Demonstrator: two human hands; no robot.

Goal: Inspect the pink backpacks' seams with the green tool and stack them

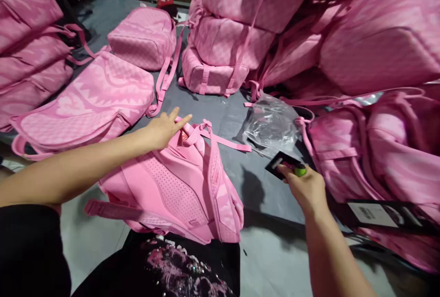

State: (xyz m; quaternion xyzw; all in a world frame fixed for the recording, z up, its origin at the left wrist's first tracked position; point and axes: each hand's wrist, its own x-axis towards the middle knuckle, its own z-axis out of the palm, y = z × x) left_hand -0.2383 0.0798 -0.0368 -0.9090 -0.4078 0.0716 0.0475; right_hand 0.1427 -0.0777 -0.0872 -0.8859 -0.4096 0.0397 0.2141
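A pink backpack [178, 182] leans at the table's near edge against my body, its padded, dotted back panel and shoulder straps facing up. My left hand [164, 129] lies at the top of this backpack, fingers spread, beside its top loop and a small red tag [184, 136]. Over the table to the right, my right hand [307, 189] is closed on a black hang tag [275, 163]. A small object with a bright green end [300, 170] is also in that hand; its kind is hidden by the fingers.
Crumpled clear plastic bags [271, 123] lie on the grey table [225, 116]. Stacked pink backpacks [233, 40] stand at the back; more [343, 150] crowd the right, one with a black tag [374, 213]. Another backpack [99, 90] lies flat at left.
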